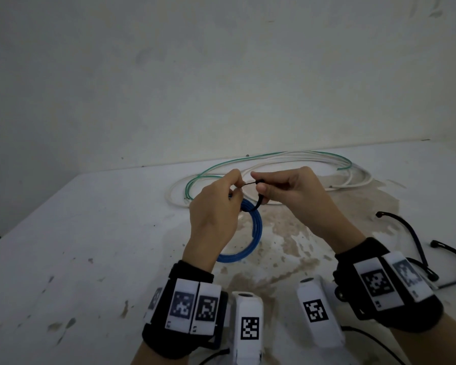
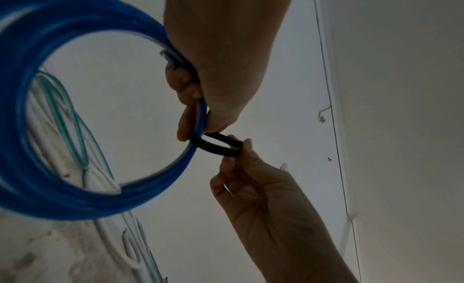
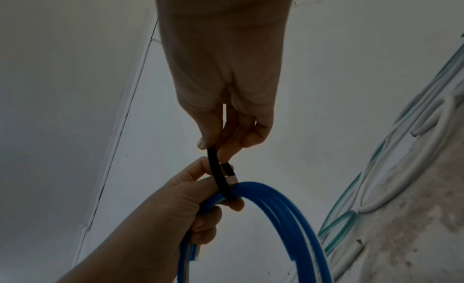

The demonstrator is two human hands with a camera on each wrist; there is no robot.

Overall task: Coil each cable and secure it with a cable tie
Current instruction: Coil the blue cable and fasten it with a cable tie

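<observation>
A blue cable coil [image 1: 256, 227] hangs above the table. My left hand [image 1: 234, 185] grips its top with curled fingers. A black cable tie [image 1: 258, 200] is looped round the coil strands right beside that grip. My right hand [image 1: 258, 185] pinches the tie's upper part, and a thin black tail runs across to my left fingertips. In the left wrist view the tie [image 2: 216, 148] forms a small loose loop between the coil [image 2: 22, 148] and my right fingers [image 2: 238, 148]. The right wrist view shows the tie [image 3: 218, 178] crossing the coil [image 3: 288, 207] at my left thumb [image 3: 233, 206].
Loose white cable [image 1: 363, 177] and green cable [image 1: 348, 162] lie in wide loops at the back of the stained white table [image 1: 90, 233], near the wall. Several spare black ties [image 1: 416, 241] lie at the right, close to my right wrist.
</observation>
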